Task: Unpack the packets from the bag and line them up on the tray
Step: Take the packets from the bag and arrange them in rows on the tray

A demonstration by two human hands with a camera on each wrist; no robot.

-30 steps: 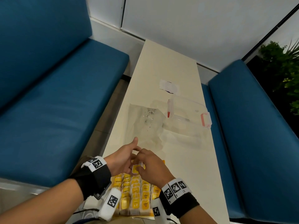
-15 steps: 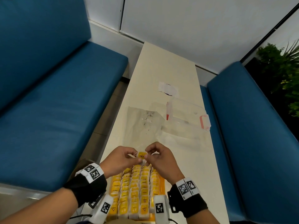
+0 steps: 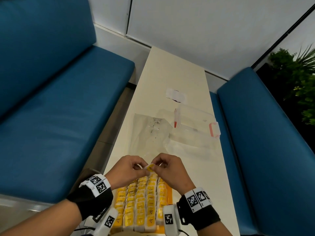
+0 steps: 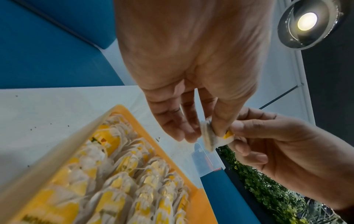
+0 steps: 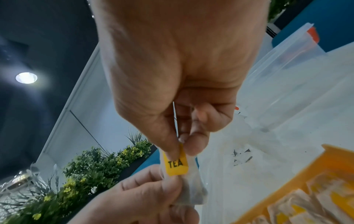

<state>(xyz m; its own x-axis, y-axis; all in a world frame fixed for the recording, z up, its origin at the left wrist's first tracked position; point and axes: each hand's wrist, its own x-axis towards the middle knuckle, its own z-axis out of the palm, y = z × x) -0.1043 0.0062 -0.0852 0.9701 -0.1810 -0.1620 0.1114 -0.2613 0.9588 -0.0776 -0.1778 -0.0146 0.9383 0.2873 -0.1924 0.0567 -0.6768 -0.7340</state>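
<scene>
Both hands hold one tea packet [image 3: 150,167] just above the far end of the orange tray [image 3: 169,191]. It is a white tea bag with a yellow "TEA" tag [image 5: 176,164]. My left hand [image 3: 129,169] pinches its left side and my right hand [image 3: 167,167] pinches the tag between thumb and forefinger. The tray [image 4: 145,130] holds several rows of packets [image 3: 141,201] standing upright. An empty clear plastic bag [image 3: 150,132] lies flat on the table beyond the hands.
A clear box with pink clasps [image 3: 196,126] sits at the right of the narrow cream table [image 3: 170,74], a small white wrapper [image 3: 176,95] further back. Blue benches [image 3: 59,116] flank both sides. Plants [image 3: 296,77] stand at far right.
Both hands have risen from the tray's far end with one packet pinched between them, and they have carried it slightly further from me.
</scene>
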